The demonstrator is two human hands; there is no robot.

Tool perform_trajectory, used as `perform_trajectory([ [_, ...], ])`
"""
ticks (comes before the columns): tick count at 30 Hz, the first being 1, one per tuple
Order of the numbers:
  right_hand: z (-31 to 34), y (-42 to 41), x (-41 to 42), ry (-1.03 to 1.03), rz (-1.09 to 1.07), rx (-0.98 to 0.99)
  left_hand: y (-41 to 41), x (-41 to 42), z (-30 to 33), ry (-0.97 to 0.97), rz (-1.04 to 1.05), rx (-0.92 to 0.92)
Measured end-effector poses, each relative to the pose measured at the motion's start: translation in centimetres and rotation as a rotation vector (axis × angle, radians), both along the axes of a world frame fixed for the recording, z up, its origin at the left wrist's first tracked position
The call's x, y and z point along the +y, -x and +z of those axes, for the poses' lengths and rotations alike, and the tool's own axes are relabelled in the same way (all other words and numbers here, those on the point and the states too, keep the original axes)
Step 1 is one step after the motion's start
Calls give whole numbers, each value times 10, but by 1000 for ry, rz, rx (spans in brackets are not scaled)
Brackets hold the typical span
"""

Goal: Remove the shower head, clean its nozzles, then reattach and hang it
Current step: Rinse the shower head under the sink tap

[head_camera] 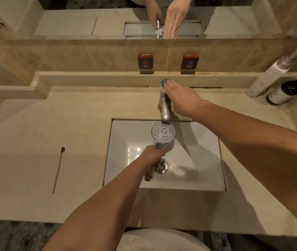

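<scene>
While my left hand (152, 156) gripped the shower head (163, 140) by its chrome handle, fingers curled round it, I held it over the white basin (207, 171) with the nozzle face turned up toward me. Its round face sat directly under the spout of the tap (165, 107), and the threaded end of the handle stuck out below my fist, above the drain (162, 167). No hose was on it.

My right hand (182, 100) reached across to the tap, fingers fairly straight and laid on top of the lever, the fingertips (168, 85) resting on the round chrome cap. I could not tell whether water was running.

On the beige stone counter (35, 133) to my left lay a thin brush (58, 169) with a small dark bristle tip, well apart from the basin. Against the tiled wall behind the tap stood two small brown signs, one marked HOT (145, 61) and one marked COLD (189, 61). At the far right corner a white pump bottle (269, 77) leaned beside a dark bottle (287, 89) with a white label. The mirror (71, 20) above showed both hands and the shower head reflected.
</scene>
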State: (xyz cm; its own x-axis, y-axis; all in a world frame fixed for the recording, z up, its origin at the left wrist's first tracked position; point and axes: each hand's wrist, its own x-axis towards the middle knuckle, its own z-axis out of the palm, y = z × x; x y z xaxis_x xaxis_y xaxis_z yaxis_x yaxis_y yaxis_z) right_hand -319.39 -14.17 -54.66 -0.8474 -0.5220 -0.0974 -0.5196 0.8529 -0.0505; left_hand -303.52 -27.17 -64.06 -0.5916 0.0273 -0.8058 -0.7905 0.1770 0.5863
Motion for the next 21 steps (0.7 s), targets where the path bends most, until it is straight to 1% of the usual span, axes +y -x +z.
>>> perform_trajectory([
  [10, 8, 9, -1, -49, -4, -39, 1, -1, -4, -1, 1, 15],
  [15, 21, 20, 2, -68, 66, -100, 0, 1, -4, -11, -17, 20],
  [18, 29, 28, 5, -135, 116, -142, 2, 1, -6, -14, -38, 29],
  [21, 31, 32, 3, -161, 117, -162, 5, -1, -8, -8, -48, 46],
])
